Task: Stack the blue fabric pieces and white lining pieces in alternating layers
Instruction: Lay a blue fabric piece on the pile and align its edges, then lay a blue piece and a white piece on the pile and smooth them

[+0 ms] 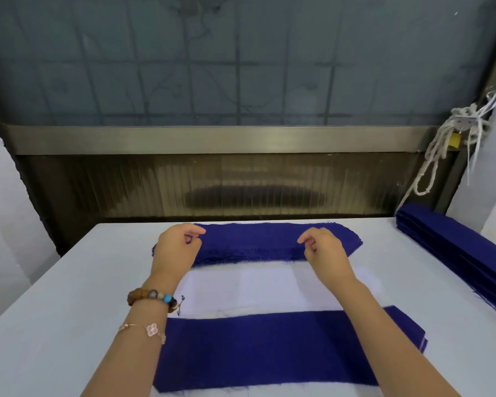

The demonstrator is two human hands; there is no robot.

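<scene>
A stack of blue fabric pieces (255,242) lies flat at the far side of the white table. My left hand (176,247) pinches its left part and my right hand (324,250) pinches its right part, fingers curled on the top layer. Nearer to me lies a white lining piece (255,285). Nearest of all lies a wide blue fabric piece (264,348), partly under both forearms.
A pile of folded blue fabric (455,247) runs along the table's right edge. The white table (55,325) ends at a dark ribbed wall panel (241,184). White rope (441,144) hangs at the upper right.
</scene>
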